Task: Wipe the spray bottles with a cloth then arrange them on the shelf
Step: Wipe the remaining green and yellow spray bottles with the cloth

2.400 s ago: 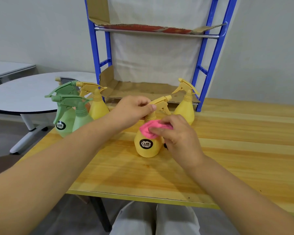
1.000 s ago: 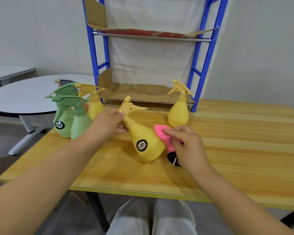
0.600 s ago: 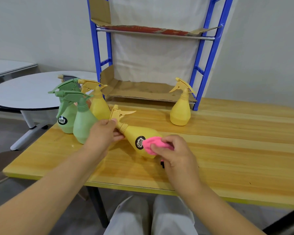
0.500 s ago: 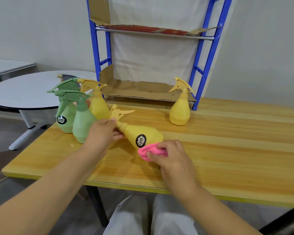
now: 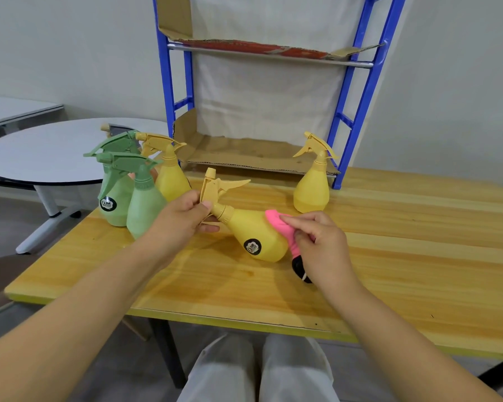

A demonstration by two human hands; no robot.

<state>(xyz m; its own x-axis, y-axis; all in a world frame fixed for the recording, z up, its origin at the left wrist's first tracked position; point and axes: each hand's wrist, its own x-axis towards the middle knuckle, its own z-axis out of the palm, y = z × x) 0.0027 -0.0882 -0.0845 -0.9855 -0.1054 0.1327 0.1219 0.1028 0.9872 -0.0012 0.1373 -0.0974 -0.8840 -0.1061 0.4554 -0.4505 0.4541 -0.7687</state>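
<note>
At the bottom centre of the frame are the person's knees in pale trousers (image 5: 256, 372), with both bare forearms reaching up over the near edge of the yellow wooden counter (image 5: 418, 271).

Just left of the middle, the left grip (image 5: 177, 219) is clamped round the neck and trigger head of a yellow spray bottle (image 5: 253, 230), thumb on top and fingers curled beneath. That bottle is tilted, with its nozzle pointing to the upper left and its fat base low to the right, close to the counter; I cannot tell whether it touches. Its round black label (image 5: 252, 246) faces the camera.

Right of the middle, the right grip (image 5: 323, 245) pinches a pink cloth (image 5: 282, 227) and presses it against the bottle's upper flank. A small black thing (image 5: 299, 269) shows under this hand; what it is I cannot make out.

Further back on the left, two green spray bottles (image 5: 115, 198) (image 5: 144, 210) stand upright and close together, with another yellow bottle (image 5: 170, 178) just behind them. On the right, a lone yellow bottle (image 5: 312, 187) stands upright on the counter, just beside the right post of the blue shelf (image 5: 357, 111).

The shelf's lower level is lined with brown cardboard (image 5: 244, 155), and a second cardboard sheet (image 5: 273, 49) lies on the upper rail. A white sheet (image 5: 265, 97) hangs behind. At the far left stands a round white table (image 5: 41, 152).
</note>
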